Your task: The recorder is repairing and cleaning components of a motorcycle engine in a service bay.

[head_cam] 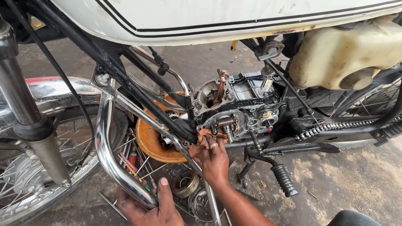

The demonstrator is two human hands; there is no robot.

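My left hand (pixel 148 207) grips the lower bend of the chrome crash guard (pixel 104 138) at the bottom of the view. My right hand (pixel 213 157), a ring on one finger, presses a small orange-brown rag (pixel 204 134) against the lower left of the opened motorcycle engine (pixel 238 106). The engine's side cover is off, so gears, a greasy shaft and a spring show. Above it spans the white fuel tank (pixel 217 16) with black stripes.
An orange pan (pixel 153 144) with parts, screwdrivers and loose metal pieces (pixel 186 184) lie on the concrete floor under the frame. The front wheel and fork (pixel 29 125) stand at left. A drive chain (pixel 335 125), a rubber foot peg (pixel 284 180) and a cream plastic side tank (pixel 343 50) are at right.
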